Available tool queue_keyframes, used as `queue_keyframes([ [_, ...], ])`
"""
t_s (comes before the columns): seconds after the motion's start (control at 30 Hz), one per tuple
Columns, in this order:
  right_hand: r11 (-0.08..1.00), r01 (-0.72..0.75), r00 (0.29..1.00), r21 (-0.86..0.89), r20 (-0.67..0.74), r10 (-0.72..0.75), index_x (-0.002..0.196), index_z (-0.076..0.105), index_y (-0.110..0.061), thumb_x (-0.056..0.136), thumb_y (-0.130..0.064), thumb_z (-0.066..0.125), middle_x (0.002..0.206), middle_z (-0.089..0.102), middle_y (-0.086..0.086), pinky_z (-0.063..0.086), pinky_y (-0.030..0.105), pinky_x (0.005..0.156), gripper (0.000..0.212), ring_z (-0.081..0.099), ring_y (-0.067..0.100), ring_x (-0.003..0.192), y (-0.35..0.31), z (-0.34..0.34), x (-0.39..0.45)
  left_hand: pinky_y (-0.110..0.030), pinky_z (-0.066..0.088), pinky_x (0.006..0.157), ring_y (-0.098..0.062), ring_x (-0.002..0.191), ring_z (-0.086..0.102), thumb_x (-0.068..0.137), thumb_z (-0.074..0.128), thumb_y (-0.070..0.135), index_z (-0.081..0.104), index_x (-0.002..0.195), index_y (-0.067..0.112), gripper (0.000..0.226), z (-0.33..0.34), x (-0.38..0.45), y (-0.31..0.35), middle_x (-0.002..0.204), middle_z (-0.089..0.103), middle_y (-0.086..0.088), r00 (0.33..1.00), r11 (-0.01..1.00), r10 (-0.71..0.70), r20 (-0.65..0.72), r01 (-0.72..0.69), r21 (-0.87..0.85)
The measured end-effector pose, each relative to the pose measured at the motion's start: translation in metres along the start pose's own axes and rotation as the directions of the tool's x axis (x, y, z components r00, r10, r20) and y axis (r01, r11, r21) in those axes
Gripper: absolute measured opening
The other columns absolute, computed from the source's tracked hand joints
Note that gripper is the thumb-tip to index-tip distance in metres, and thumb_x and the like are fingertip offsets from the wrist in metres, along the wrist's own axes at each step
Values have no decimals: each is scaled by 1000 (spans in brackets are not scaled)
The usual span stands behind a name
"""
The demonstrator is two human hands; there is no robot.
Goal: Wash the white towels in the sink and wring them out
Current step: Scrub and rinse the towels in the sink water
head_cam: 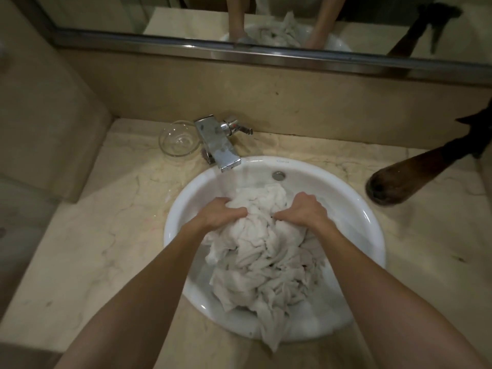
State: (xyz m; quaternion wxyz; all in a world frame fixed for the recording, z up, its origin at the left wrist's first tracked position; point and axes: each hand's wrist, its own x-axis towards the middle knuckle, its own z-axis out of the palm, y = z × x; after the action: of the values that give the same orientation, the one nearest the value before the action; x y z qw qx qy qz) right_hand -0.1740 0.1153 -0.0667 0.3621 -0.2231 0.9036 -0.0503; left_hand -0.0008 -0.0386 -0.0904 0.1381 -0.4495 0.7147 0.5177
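White towels [266,251]: wet, crumpled heap filling the sink [372,235], one corner draped over the near rim. Left hand [221,213] and right hand [306,209] both grip the pile's far end, fingers curled into cloth. Faucet [221,145] running. Glass bowl [179,141] on the surface [106,235], back left.

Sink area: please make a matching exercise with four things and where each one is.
Things:
1. towels
2. glass bowl
3. tap
4. brown object

Places:
A. on the counter, right of the sink
B. behind the sink's rim, spout over it
C. piled in the sink
D. on the counter, left of the tap

Pairs: 1-C, 2-D, 3-B, 4-A
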Motion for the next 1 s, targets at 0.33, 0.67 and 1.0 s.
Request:
queue_keyframes([
  [0.33, 486, 70, 989, 871, 4, -149, 69, 58, -8, 46, -7, 62, 64, 57, 9, 44, 29, 57, 23, 58, 23, 61, -22, -37, -75, -23, 53, 57, -13, 66, 68, 46, 71, 16, 69, 84, 7, 39, -19, -112, 1, 70, 73, 2, 969, 760, 174, -175, -245, -602],
  [0.67, 104, 59, 943, 993, -22, -331, 90, 61, -1, 38, -3, 57, 81, 56, 17, 45, 43, 73, 52, 56, 34, 76, -51, -61, -106, -29, 56, 62, -25, 76, 68, 45, 71, 22, 67, 94, -6, 57, -60, -148, 25, 84, 70, -17, 886, 601, 347, -308, -463, -651],
  [1.0, 988, -109, 992, 108, 79, 100, 142, 40, -15, 65, -61, 76, 138, 54, 11, 47, 39, 93, 96, 55, 32, 123, 69, -10, -72, -34, 43, 101, -21, 113, 60, 99, 43, 50, 64, 111, 17, 41, 5, -108, 15, 116, 67, 1, 994, 960, -1, 105, 30, -277],
])
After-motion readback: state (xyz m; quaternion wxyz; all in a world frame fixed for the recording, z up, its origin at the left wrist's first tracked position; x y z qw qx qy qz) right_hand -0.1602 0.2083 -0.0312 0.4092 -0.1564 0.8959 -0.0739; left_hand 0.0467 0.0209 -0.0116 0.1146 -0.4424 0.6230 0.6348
